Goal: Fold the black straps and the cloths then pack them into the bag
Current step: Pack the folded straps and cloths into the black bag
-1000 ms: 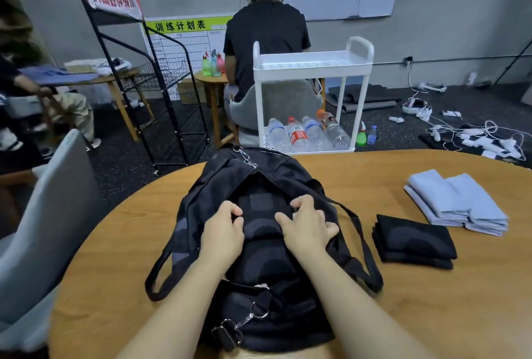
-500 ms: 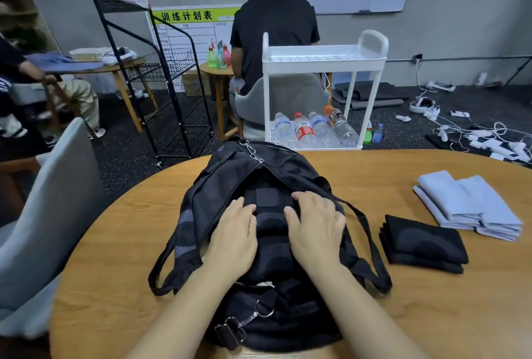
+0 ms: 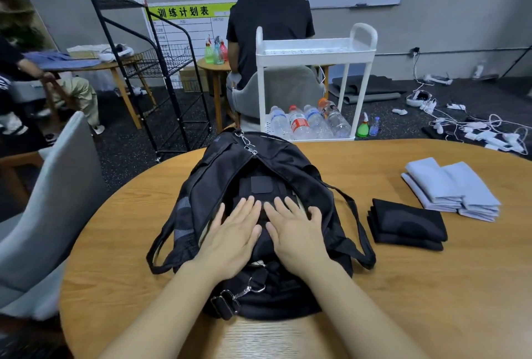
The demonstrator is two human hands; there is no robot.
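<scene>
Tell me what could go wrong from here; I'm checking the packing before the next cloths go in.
1. Both hands, left hand and right hand, press flat on the black contents inside the bag; its soft sides may slump over the opening once they lift.
2. The black folded stack and the light blue folded cloths lie loose on the table; a one-handed grab could undo the folds.

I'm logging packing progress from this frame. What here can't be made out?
- Head view: how much lies inside the bag; the left hand and right hand press flat over the black contents.
- Number of layers in the black stack and pale cloths: too small.
</scene>
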